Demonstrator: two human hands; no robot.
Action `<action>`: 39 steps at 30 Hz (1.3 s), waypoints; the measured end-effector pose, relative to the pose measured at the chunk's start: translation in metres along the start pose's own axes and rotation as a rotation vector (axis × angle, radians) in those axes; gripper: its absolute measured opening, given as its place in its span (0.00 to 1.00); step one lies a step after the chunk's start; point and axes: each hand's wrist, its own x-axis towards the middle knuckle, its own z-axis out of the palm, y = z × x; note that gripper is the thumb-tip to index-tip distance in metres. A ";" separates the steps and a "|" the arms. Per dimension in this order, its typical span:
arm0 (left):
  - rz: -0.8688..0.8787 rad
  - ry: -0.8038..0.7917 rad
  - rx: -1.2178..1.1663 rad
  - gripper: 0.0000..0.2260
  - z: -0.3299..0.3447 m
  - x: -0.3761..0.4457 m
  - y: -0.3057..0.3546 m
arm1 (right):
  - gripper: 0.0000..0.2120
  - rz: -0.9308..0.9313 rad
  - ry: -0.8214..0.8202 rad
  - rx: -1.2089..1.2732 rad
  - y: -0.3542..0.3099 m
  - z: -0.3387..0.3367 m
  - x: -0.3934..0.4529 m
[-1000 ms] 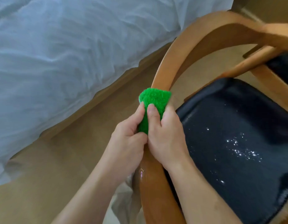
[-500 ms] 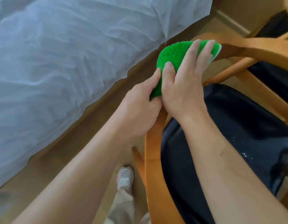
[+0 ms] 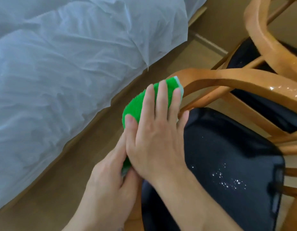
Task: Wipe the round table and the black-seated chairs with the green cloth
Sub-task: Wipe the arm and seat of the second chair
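The green cloth (image 3: 136,105) is wrapped over the curved wooden rail (image 3: 236,79) of a chair with a black seat (image 3: 227,155), just below the rail's bend. My right hand (image 3: 157,130) lies over the cloth with its fingers stretched along it. Its thumb is on the rail's inner side, clamping the cloth to the wood. My left hand (image 3: 111,184) pinches the cloth's lower end right beside the right hand. The rail under the hands is hidden. The round table is not in view.
A bed with a white duvet (image 3: 61,64) fills the left, with a strip of tan floor (image 3: 61,189) between it and the chair. A second wooden chair (image 3: 269,39) with a black seat (image 3: 244,54) stands close behind at the upper right.
Both hands and the cloth have slid up the rail from its lower part to the bend. My right fingers have stretched out over the cloth.
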 end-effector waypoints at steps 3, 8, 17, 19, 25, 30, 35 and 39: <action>0.006 0.090 -0.023 0.30 -0.008 0.021 0.013 | 0.31 0.012 0.021 -0.018 0.014 -0.015 0.036; 0.050 0.052 0.221 0.27 0.004 0.082 0.043 | 0.24 0.129 -0.102 0.016 0.045 -0.035 0.100; 0.229 -0.088 0.774 0.20 0.051 0.192 0.084 | 0.20 0.299 -0.372 -0.223 0.145 -0.049 0.175; 0.251 -0.109 0.777 0.15 0.060 0.202 0.085 | 0.21 0.316 -0.351 -0.231 0.155 -0.048 0.177; 0.271 -0.068 0.803 0.15 0.080 0.223 0.090 | 0.22 0.353 -0.200 -0.195 0.175 -0.053 0.175; 0.199 -0.132 0.841 0.23 0.103 0.251 0.098 | 0.22 0.262 0.045 -0.282 0.211 -0.057 0.159; 0.227 -0.214 0.899 0.27 0.116 0.261 0.101 | 0.24 0.239 0.137 -0.328 0.238 -0.062 0.152; 0.238 -0.271 0.960 0.30 0.118 0.264 0.103 | 0.26 0.287 0.144 -0.367 0.273 -0.079 0.141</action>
